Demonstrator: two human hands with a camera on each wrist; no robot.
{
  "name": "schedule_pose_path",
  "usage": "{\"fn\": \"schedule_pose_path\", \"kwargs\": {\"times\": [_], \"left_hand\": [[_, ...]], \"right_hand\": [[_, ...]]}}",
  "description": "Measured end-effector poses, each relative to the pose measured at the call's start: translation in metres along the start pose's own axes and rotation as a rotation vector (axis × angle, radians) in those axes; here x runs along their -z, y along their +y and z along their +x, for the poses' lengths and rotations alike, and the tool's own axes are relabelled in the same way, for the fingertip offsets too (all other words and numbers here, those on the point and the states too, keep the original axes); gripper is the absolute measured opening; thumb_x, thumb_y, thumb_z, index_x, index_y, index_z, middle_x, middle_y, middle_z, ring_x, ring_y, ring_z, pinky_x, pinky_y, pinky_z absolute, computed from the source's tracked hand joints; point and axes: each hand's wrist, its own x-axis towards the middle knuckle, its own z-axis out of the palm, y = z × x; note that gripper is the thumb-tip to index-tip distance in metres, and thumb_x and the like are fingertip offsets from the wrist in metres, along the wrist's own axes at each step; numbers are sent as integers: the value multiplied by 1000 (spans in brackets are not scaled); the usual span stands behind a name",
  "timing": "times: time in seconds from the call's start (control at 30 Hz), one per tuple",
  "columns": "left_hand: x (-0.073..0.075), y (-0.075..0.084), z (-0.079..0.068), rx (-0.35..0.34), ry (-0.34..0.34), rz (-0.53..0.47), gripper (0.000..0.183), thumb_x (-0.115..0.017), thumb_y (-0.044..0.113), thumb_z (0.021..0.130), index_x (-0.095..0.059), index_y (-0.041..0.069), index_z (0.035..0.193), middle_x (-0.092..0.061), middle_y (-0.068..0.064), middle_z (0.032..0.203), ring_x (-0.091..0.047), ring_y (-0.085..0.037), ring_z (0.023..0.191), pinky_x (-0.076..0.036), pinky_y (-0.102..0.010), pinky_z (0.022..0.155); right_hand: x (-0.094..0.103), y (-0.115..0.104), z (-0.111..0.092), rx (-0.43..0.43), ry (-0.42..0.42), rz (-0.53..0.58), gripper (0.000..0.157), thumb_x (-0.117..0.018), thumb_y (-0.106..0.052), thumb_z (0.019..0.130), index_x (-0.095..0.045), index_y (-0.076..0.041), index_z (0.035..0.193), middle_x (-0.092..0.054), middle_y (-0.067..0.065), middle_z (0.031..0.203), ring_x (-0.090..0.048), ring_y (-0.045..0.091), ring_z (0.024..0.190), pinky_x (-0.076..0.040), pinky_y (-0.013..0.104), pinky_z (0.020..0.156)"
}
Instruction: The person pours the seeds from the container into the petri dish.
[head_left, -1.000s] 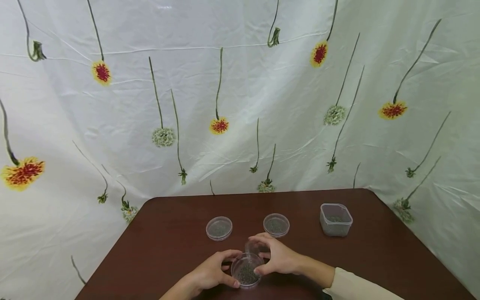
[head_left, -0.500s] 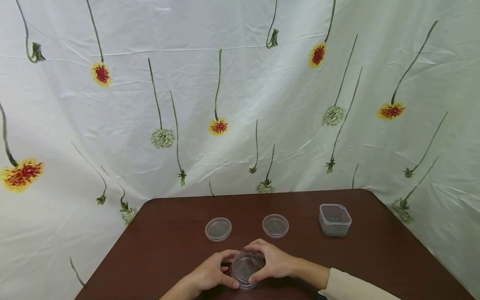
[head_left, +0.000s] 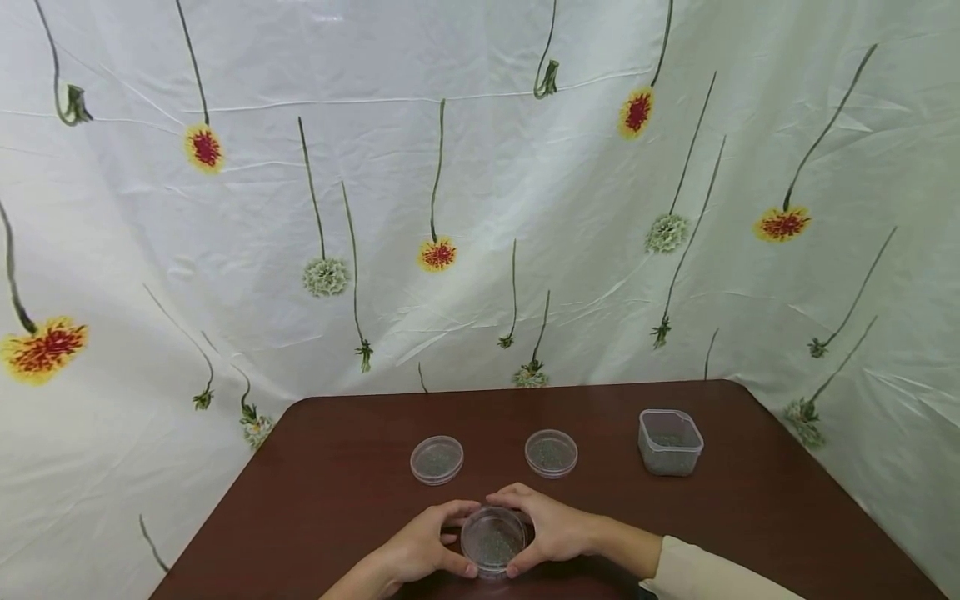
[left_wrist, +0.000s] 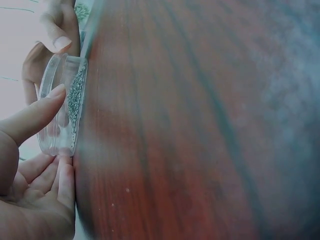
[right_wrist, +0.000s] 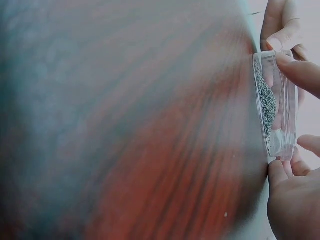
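A clear round petri dish (head_left: 493, 540) stands on the table near its front, with its transparent lid (left_wrist: 49, 75) seated over it. Dark grey granules (right_wrist: 266, 95) lie heaped in the bottom, as the two wrist views show through the side wall. From the left, my left hand (head_left: 422, 543) grips the dish, thumb at the near side and fingers round the far side. Opposite it, my right hand (head_left: 553, 525) holds the lidded dish by the rim between thumb and fingers. The right fingertips are partly hidden behind the dish in the head view.
Two more lidded petri dishes stand farther back, a left one (head_left: 437, 460) and a right one (head_left: 551, 453). A square translucent plastic tub (head_left: 671, 457) with some granules sits at the back right. Behind the dark brown table (head_left: 345, 467) hangs a white flower-printed curtain (head_left: 480, 183).
The right hand has brought the lid from a tilted position at the dish's far right down onto the dish, where it now lies flat. The left hand has stayed on the dish.
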Motion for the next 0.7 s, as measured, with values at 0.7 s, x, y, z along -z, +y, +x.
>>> {"fn": "schedule_pose_path", "kwargs": {"times": [0.7], "left_hand": [[-2,4,-2,-14,-6,-67,90,-92,-6,71,-46,-8,148,-48,-21,150,-46,-43,135,-42,-51,110]], "right_hand": [[0,-2,2,44,30,-98,99,-93,-16,78,-35,6,155,-41,13,146,-48,25,133,-41,31,110]]}}
